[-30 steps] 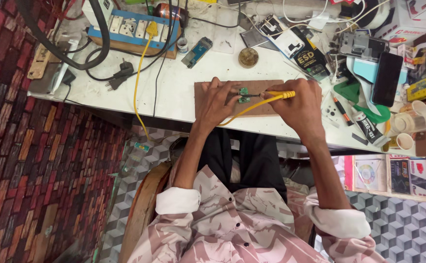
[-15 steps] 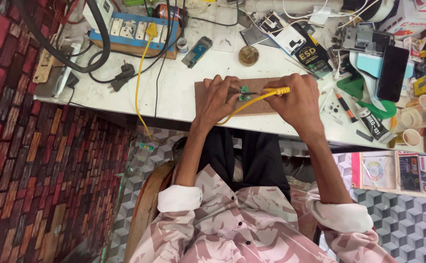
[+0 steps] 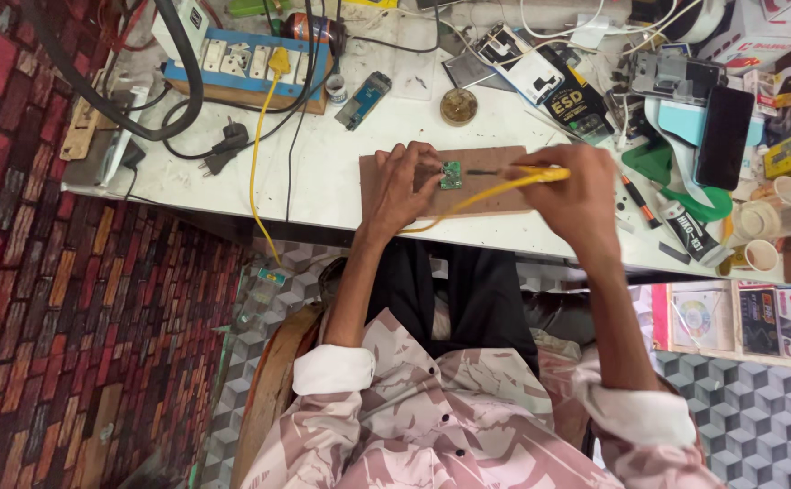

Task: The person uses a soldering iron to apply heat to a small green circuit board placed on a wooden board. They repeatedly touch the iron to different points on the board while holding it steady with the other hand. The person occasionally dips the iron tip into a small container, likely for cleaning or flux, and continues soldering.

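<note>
The small green circuit board (image 3: 451, 175) lies on a brown work board (image 3: 504, 195), upper centre of the frame. The left hand (image 3: 405, 186) pins its left edge with closed fingertips. The right hand (image 3: 581, 195) grips a yellow soldering iron (image 3: 527, 174). The iron's long axis runs horizontally, tip pointing left at the board.

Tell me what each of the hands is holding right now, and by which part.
The right hand grips the yellow soldering iron by its handle. The left hand pins the small green circuit board at its left edge with its fingertips.
</note>
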